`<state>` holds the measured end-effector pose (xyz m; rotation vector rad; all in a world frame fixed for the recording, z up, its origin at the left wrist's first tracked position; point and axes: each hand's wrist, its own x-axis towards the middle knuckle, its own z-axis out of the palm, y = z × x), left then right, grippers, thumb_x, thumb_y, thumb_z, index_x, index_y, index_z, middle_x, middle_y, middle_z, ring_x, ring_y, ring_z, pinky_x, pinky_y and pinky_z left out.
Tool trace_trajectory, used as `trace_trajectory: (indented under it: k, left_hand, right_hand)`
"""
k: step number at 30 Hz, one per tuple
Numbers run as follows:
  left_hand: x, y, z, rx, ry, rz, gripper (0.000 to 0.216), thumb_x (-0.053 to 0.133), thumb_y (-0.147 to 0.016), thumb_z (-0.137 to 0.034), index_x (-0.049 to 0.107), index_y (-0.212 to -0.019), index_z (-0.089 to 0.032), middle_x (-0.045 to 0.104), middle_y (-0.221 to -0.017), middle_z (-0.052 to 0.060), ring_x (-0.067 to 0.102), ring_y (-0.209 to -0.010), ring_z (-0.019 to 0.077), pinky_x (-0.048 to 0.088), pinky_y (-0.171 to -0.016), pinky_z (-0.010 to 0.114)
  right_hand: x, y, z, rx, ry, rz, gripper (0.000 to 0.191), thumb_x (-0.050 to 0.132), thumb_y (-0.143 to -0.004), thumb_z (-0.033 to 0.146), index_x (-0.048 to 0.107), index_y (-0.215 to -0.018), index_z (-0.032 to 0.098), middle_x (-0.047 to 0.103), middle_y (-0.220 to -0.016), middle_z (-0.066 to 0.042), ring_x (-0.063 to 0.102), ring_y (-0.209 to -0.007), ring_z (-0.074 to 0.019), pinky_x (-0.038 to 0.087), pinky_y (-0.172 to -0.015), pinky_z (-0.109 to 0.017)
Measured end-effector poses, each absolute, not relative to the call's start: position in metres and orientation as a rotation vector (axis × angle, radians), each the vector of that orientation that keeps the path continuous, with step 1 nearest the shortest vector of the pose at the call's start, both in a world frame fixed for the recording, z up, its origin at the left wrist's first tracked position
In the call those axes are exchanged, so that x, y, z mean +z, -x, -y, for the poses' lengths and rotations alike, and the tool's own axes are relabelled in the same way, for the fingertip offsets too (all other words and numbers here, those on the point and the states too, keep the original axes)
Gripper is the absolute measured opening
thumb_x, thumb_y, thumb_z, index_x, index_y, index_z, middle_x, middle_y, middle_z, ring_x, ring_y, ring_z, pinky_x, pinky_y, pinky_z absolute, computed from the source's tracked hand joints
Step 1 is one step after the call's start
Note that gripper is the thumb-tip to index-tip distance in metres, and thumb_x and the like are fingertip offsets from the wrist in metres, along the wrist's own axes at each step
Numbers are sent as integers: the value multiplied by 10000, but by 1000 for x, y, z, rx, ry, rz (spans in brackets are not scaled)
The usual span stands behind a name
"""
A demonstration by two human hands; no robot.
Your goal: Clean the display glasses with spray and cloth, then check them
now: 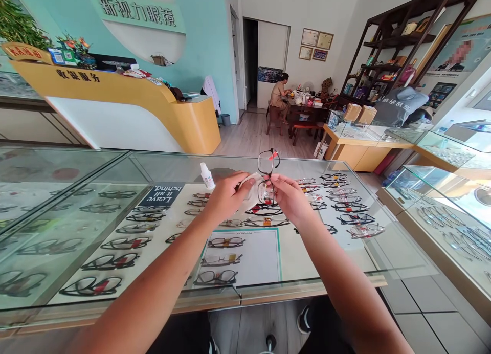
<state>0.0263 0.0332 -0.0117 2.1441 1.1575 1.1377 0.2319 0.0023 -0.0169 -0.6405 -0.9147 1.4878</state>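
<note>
Spectacles point(266, 176), long axis near vertical, are pinched midway in the closed grip of the right hand point(290, 197), with the left hand point(229, 188), clasping a pale cloth point(251, 191), just to their left, above the worktop point(299, 262).

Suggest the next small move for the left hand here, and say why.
Probably wipe the lower lens with the cloth in the left hand: the right hand holds the eyeglasses on end, and the cloth is right beside that lens.
</note>
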Motion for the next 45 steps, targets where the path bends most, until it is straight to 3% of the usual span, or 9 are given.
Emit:
trace_trajectory:
  k: [7,33,40,45]
  left_hand:
    - [-14,-30,-31,1107,-2203,-1104,412,519,-1098,-518,777,-1010,-209,643,-864,26,582,-805,208,440,-763,323]
    - [-14,-31,-31,1152,-2191,-1108,392,542,-1085,-495,735,-900,-209,614,-836,18,565,-782,193,424,-732,321]
    - [-20,-23,-41,1264,-1896,-1279,430,597,-1025,-611,697,-886,-216,543,-701,-16,472,-679,175,363,-634,312]
    - [-23,-17,-50,1410,-1611,-1282,353,680,-966,-580,703,-998,-230,628,-785,-7,549,-722,178,408,-649,295]
  right_hand:
    - [-18,-231,-1,1512,639,929,328,994,-743,460,843,-897,213,745,-899,-21,596,-798,-152,461,-719,-289]
    - [-21,-231,-3,1485,664,950,315,977,-770,480,832,-879,223,764,-917,-26,609,-793,-159,451,-707,-299]
    - [-23,-230,-4,1478,670,925,344,1008,-731,491,853,-890,229,806,-1002,-38,632,-831,-160,473,-726,-289]
    - [-25,-228,-4,1492,686,923,365,1011,-725,497,852,-911,226,835,-1035,-59,678,-865,-180,500,-737,-300]
